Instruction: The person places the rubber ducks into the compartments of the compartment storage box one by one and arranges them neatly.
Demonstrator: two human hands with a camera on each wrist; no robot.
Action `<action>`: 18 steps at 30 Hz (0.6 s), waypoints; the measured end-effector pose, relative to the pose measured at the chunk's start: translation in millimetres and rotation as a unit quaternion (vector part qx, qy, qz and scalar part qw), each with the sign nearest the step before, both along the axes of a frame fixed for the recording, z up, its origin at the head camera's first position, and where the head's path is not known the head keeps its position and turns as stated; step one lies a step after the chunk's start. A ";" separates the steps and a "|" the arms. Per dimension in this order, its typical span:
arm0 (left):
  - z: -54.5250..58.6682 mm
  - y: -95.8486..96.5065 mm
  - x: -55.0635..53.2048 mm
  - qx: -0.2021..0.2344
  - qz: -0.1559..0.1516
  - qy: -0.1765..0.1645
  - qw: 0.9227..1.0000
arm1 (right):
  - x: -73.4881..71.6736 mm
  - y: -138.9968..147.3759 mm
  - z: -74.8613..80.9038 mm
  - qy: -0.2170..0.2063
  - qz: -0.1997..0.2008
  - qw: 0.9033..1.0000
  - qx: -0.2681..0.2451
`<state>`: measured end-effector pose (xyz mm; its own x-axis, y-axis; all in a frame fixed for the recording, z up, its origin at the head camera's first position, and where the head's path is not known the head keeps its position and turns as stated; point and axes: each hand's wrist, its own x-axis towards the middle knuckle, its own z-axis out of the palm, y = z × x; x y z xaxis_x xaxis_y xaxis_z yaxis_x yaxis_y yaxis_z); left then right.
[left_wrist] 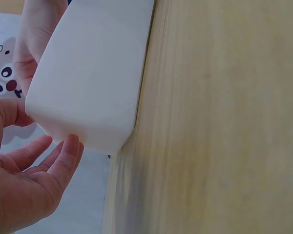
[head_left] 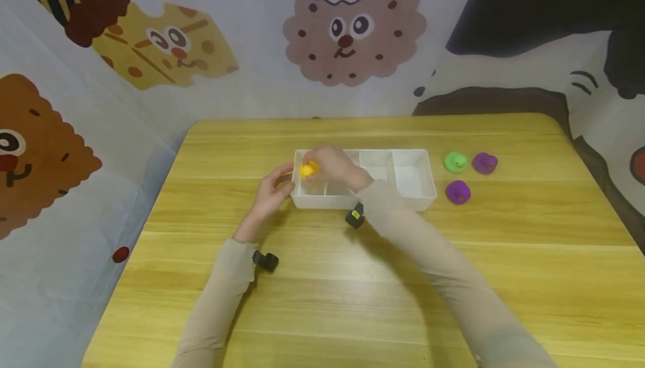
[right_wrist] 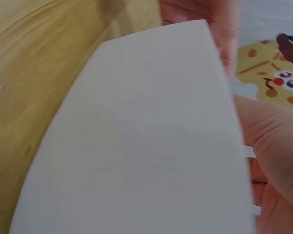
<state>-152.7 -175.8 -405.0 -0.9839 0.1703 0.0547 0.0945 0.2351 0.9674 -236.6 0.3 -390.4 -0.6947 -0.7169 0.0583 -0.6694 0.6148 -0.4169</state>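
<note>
Yellow duck (head_left: 308,171) just left of right hand (head_left: 332,165), looks pinched, leftmost slot (head_left: 309,189), mid-frame; white box (head_left: 317,202) runs left-right, left hand (head_left: 271,193) touching near end, fingers spread.

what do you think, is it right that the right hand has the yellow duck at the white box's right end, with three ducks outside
Not quite: the end is wrong. The head view shows the right hand with the yellow duck at the left end of the white box, with three ducks outside.
</note>
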 end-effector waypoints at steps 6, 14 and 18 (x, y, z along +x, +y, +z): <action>-15.9 -3.9 -6.6 0.008 0.005 0.012 1.000 | 6.9 -8.0 -3.2 0.042 -0.021 0.997 0.063; -29.4 -7.0 -12.9 0.003 0.009 0.007 1.000 | 9.4 -13.1 -8.9 0.060 -0.026 0.993 0.097; -24.2 -7.0 -11.3 0.011 0.005 0.000 1.000 | 8.9 -14.7 -10.5 0.060 -0.026 0.993 0.101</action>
